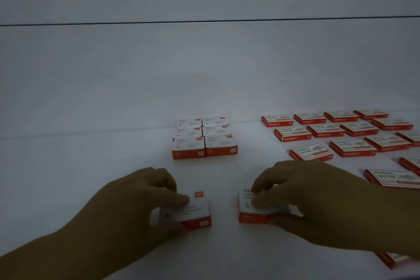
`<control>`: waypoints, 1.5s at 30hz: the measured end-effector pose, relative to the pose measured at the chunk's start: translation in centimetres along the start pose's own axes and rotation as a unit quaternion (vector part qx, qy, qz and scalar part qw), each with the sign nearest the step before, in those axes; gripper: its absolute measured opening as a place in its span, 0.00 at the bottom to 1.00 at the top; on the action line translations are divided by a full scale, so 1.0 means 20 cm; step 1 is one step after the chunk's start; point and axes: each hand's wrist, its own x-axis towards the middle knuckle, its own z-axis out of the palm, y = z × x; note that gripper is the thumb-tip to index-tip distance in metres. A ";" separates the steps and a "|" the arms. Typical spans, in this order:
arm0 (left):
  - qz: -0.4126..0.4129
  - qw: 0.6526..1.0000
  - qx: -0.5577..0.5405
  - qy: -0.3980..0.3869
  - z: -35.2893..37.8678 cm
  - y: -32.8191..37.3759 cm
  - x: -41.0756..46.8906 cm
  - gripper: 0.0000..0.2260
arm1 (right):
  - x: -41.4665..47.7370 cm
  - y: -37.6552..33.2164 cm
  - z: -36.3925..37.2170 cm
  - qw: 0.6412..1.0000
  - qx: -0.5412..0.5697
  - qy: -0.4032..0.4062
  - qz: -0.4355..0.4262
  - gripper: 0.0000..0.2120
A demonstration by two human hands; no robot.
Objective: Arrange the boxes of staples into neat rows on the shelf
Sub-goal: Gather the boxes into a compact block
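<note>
left hand (141, 198) fingers clamped on one staple box (191, 211); right hand (302, 195) likewise on another box (250, 209)

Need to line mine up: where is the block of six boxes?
The block of six white-and-orange staple boxes sits mid-shelf, beyond both hands, left of the flatter red boxes.

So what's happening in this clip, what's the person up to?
A person is sorting small staple boxes on a white shelf. The left hand grips one orange-and-white box and the right hand grips another, both near the front edge. Behind them stands a tidy block of six matching boxes. Flatter red boxes lie in looser rows to the right.
</note>
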 end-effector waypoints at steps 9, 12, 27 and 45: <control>-0.115 0.992 0.017 0.054 0.14 -0.22 0.26 0.19 | 0.32 0.11 0.03 0.993 -0.015 0.117 -0.002 0.17; -0.121 0.991 0.002 0.059 0.17 -0.25 0.29 0.18 | 0.38 0.12 0.05 0.995 -0.022 0.101 0.008 0.17; -0.346 0.681 -0.624 0.163 0.19 -0.21 0.53 0.15 | 0.64 0.10 0.07 0.784 0.514 0.152 0.313 0.15; -0.361 0.697 -0.600 0.151 0.17 -0.25 0.57 0.21 | 0.70 0.13 0.08 0.754 0.544 0.171 0.326 0.05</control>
